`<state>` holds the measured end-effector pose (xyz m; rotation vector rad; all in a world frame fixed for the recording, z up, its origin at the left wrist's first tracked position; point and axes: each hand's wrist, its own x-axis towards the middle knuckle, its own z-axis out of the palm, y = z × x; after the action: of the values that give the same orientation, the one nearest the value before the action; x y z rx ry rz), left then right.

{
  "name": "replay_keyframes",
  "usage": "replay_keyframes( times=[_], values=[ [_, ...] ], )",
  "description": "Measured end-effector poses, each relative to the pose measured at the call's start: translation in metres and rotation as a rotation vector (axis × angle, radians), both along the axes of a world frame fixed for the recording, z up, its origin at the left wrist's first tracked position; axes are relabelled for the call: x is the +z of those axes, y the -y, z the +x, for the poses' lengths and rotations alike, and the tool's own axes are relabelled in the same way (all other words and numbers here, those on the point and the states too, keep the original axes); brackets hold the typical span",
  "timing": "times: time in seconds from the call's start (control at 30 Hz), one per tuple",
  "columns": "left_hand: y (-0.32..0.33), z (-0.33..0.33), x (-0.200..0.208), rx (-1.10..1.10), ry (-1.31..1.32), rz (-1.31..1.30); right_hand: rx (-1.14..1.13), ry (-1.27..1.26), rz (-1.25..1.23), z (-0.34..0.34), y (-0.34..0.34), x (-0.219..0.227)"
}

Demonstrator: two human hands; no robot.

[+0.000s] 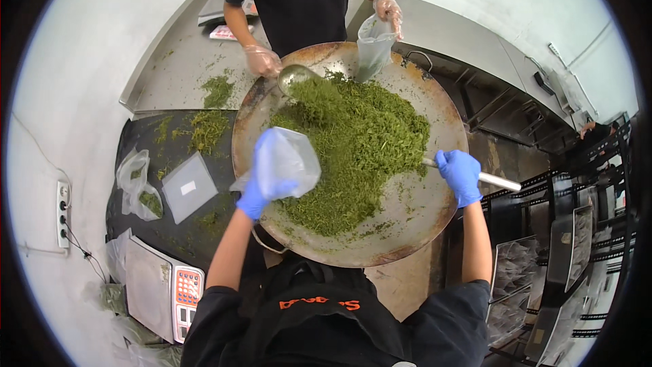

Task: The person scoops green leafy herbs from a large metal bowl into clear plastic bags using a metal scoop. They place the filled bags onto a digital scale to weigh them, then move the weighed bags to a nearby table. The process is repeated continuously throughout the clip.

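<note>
A large round metal wok with a browned rim holds a heap of shredded green leaves. My left hand, in a blue glove, is closed on a clear plastic bag over the wok's left side; the bag is slightly blurred. In blue too, my right hand grips the long metal handle of a utensil at the right rim. Its head is buried in the leaves, so its kind is hidden. Across from me, a co-worker's gloved hand holds a ladle of leaves, the other a plastic bag.
Left of the wok, a dark table carries a flat clear packet, a bag with some leaves and a digital scale. Steel counters line the back. Racks with trays of bags stand at the right.
</note>
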<state>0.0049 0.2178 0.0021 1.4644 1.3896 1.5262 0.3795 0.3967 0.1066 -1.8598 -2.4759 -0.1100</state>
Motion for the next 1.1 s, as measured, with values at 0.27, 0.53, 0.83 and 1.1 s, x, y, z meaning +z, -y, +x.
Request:
replay_keyframes(
  times=[0.27,0.53,0.83,1.1],
  values=[
    [-0.054,0.056,0.017,0.0,-0.175,0.097,0.112,-0.093,0.236,-0.051,0.04,0.037],
    [-0.065,0.056,0.004,0.017,-0.357,0.085,0.374,-0.043,0.252,-0.068,0.045,0.033],
    [-0.084,0.056,0.008,-0.224,-0.396,-0.121,0.712,0.325,0.271,-0.118,0.014,0.045],
    [-0.09,0.07,-0.016,-0.35,-0.145,-0.103,0.721,0.543,0.46,-0.132,0.017,0.06]
  ],
)
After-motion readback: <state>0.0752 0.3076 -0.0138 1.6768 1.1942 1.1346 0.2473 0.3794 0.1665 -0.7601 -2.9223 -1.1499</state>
